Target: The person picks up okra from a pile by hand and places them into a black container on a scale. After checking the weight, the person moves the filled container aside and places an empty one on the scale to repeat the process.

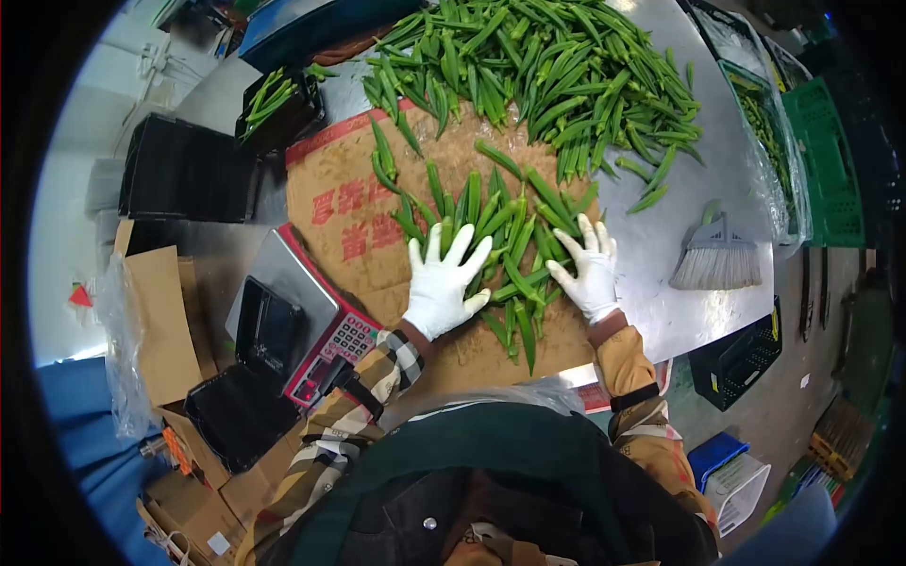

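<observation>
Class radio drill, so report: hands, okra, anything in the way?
Left hand and right hand: gloved, spread open, at the small okra pile on the cardboard. Bigger heap beyond. Nothing seen in the way; brush off to the right.

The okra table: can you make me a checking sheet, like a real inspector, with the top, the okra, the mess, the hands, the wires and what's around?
Surface: metal table, partly covered by worn cardboard.
Job's things: big okra pile at the far side; smaller okra bunch between the hands.
Clutter: grey brush, scale.
Hands: left hand and right hand, white-gloved, fingers spread.
Cables: wall too blurry to tell.
Surroundings: green crate at right.
</observation>
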`<state>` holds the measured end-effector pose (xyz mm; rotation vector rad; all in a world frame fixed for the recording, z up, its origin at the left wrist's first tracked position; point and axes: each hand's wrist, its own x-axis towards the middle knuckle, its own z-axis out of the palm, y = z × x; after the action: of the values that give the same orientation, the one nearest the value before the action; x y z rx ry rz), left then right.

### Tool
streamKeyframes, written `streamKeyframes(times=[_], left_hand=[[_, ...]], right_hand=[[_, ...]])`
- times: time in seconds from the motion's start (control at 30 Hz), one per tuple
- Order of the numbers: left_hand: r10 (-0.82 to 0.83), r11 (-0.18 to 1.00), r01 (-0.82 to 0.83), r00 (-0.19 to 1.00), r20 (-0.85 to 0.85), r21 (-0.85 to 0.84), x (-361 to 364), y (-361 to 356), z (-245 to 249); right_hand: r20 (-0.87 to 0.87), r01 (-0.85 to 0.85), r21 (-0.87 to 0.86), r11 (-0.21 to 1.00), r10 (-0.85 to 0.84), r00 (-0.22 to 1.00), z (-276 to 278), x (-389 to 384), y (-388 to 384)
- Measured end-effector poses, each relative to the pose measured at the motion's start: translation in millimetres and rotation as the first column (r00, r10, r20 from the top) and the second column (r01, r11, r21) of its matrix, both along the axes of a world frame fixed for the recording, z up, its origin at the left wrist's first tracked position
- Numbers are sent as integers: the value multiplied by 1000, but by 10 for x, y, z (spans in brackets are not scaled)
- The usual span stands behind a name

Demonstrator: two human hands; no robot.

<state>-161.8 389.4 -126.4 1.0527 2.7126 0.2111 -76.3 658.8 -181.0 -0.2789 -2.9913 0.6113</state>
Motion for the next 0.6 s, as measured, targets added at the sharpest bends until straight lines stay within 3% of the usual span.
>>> streamKeyframes(times=[0.13,0.27,0.3,0.43,0.57,0.6], left_hand=[[169,986,-168,983,69,-24,444,-463,-26],[226,974,-226,974,25,12,841,-720,-94],[210,977,-211,977,34,32,907,-740,-87],[101,994,-98,991,93,-37,1209,-765,-111],[-118,993,118,988,99,8,1262,-849,-160],[-77,997,75,990,122,19,1233,-835,-137]], right_hand=[[78,119,13,993,-120,990,-76,400,20],[-155,55,-119,991,-73,985,48,362,-408],[-156,0,-119,993,-19,988,274,304,-603],[38,-370,17,929,369,929,70,482,-997],[-12,-285,8,958,285,958,44,743,-811],[-33,-234,39,971,236,971,33,764,-725]])
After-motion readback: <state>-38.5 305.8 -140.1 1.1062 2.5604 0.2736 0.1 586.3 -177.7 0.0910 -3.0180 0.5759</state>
